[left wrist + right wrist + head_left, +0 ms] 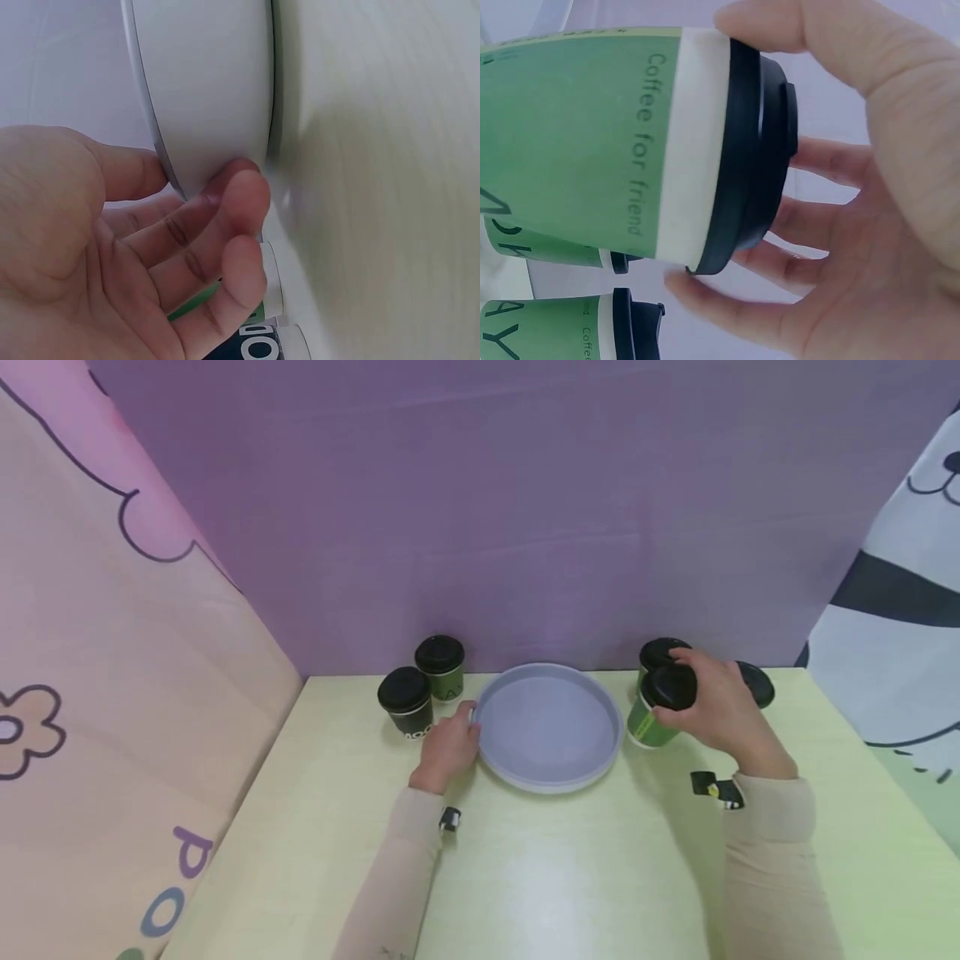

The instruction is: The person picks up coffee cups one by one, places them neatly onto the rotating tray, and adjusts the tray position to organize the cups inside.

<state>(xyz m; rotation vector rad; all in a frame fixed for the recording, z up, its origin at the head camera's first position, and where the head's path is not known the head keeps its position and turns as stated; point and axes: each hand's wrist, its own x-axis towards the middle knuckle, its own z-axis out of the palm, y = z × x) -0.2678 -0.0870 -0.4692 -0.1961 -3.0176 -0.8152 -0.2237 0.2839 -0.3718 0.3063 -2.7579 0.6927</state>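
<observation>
A round, pale grey-lavender tray (547,727) with a raised rim lies on the table. My left hand (447,747) grips its left edge; in the left wrist view the thumb is over the rim and the fingers curl against the outer wall (206,90). On the tray's right, my right hand (723,706) holds a green paper coffee cup (647,722) by its black lid (742,157). Thumb and fingers spread round that lid, and the cup's side reads "Coffee for friend". Two more green lidded cups show beyond it in the right wrist view, the nearer being this cup (544,330).
Left of the tray stand a dark lidded cup (408,714) and a green one (442,672) behind it. Another black-lidded cup (660,652) is at the back right, and a further lid (756,685) shows beyond my right hand. A purple backdrop (480,527) rises behind the table (540,868).
</observation>
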